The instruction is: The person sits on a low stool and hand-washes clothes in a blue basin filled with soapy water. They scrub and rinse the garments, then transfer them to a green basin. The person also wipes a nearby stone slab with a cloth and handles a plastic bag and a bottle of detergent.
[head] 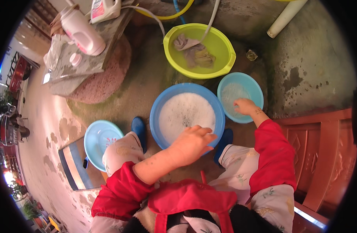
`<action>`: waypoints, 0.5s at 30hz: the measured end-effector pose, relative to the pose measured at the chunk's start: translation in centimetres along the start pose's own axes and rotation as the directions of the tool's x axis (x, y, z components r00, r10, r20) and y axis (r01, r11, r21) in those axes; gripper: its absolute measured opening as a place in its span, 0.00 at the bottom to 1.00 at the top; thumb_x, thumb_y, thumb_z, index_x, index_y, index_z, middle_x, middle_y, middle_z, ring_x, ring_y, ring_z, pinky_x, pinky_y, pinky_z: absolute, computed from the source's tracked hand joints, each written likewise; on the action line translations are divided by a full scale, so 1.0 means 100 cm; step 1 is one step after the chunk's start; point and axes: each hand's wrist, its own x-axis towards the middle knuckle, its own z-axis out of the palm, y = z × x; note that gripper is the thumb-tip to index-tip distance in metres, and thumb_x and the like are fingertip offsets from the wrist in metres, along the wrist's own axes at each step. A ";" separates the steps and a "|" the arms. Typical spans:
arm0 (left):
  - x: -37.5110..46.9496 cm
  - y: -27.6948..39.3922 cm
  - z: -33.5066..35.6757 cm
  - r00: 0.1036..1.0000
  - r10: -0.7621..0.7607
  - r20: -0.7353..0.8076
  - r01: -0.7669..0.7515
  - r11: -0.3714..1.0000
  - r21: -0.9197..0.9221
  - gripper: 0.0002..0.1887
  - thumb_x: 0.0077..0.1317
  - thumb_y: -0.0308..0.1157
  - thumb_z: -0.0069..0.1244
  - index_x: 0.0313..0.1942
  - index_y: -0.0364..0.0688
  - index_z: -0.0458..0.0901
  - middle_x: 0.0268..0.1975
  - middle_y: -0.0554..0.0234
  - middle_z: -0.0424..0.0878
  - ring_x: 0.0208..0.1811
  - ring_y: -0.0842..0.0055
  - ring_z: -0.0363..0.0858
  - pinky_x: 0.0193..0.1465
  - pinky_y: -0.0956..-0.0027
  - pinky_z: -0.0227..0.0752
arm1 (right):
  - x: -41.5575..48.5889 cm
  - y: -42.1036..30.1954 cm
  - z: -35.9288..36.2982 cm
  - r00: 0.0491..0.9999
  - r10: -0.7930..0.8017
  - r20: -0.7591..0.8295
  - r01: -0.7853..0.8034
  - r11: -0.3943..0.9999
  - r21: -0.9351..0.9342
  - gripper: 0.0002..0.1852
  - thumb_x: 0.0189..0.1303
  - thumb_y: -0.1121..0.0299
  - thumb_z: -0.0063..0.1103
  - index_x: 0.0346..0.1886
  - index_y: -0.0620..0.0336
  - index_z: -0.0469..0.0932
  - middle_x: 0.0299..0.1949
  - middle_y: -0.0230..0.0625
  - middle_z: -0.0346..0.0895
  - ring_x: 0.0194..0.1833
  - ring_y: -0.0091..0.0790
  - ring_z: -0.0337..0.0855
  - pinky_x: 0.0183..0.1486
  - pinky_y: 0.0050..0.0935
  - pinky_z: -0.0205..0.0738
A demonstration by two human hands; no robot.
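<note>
A blue basin (154,116) full of white suds (185,112) stands between my feet. My left hand (193,142) hangs over its near edge, fingers spread and nothing seen in them. Beside it on the right is a smaller turquoise basin (258,90) with pale, bubbly liquid or granules inside; which of these I cannot tell. My right hand (245,106) reaches over that basin's near rim with its fingers curled, and its palm side is hidden. Farther back, a yellow-green tub (225,49) holds water and a soaked greyish cloth (201,56). A pale hose (212,19) runs down into this tub.
At the upper left, a stone slab (94,62) carries a pink-white detergent bottle (83,35), a pink cap (75,59) and another jug (105,10). A light-blue basin (94,139) sits by my left leg. A red door (318,157) bounds the right side.
</note>
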 end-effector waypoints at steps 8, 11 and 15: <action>0.048 -0.052 -0.056 0.940 -0.284 -0.190 0.246 0.948 -0.200 0.18 0.57 0.27 0.55 0.49 0.38 0.76 0.51 0.50 0.76 0.53 0.57 0.74 0.55 0.63 0.68 | 0.191 -0.025 -0.046 0.805 0.272 -0.527 0.239 0.664 0.708 0.15 0.54 0.69 0.58 0.46 0.59 0.75 0.41 0.42 0.79 0.39 0.40 0.80 0.44 0.33 0.73; 0.052 -0.070 -0.061 0.921 -0.334 -0.201 0.275 0.922 -0.273 0.17 0.57 0.26 0.55 0.48 0.37 0.77 0.50 0.49 0.77 0.52 0.58 0.74 0.55 0.64 0.68 | 0.260 -0.007 -0.045 0.821 0.292 -0.490 0.130 0.741 0.659 0.29 0.49 0.67 0.63 0.56 0.60 0.68 0.48 0.48 0.75 0.47 0.46 0.77 0.50 0.36 0.70; 0.037 -0.088 -0.068 0.879 -0.453 -0.148 0.389 0.861 -0.327 0.16 0.58 0.25 0.54 0.47 0.35 0.77 0.49 0.49 0.78 0.53 0.59 0.75 0.55 0.64 0.68 | 0.326 -0.013 -0.024 0.806 0.454 -0.381 -0.079 0.720 0.690 0.42 0.42 0.65 0.67 0.63 0.61 0.59 0.51 0.56 0.72 0.55 0.50 0.72 0.57 0.40 0.65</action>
